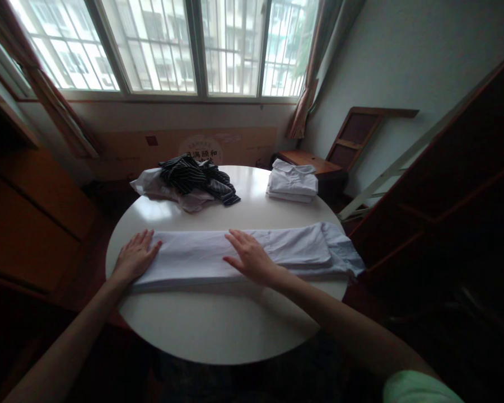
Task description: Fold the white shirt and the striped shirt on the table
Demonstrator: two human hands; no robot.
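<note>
on a round white table [218,330], a pale shirt [201,257] folded into a long narrow strip, lying flat across the middle from left to right, collar end at the right near the table edge. left hand [135,257] open and flat, fingers spread a little, pressing on the left end of the shirt, partly on the table. right hand [248,256] also open and flat, palm down on the middle of the shirt, holding nothing. at the far side of the table, a loose heap of clothes [168,190] with a dark striped shirt [197,176] on top, well apart from the hands. at the far right of the table, a neat folded white stack [292,182]. behind, a wide window [172,45] with bars, curtains at both sides.
</note>
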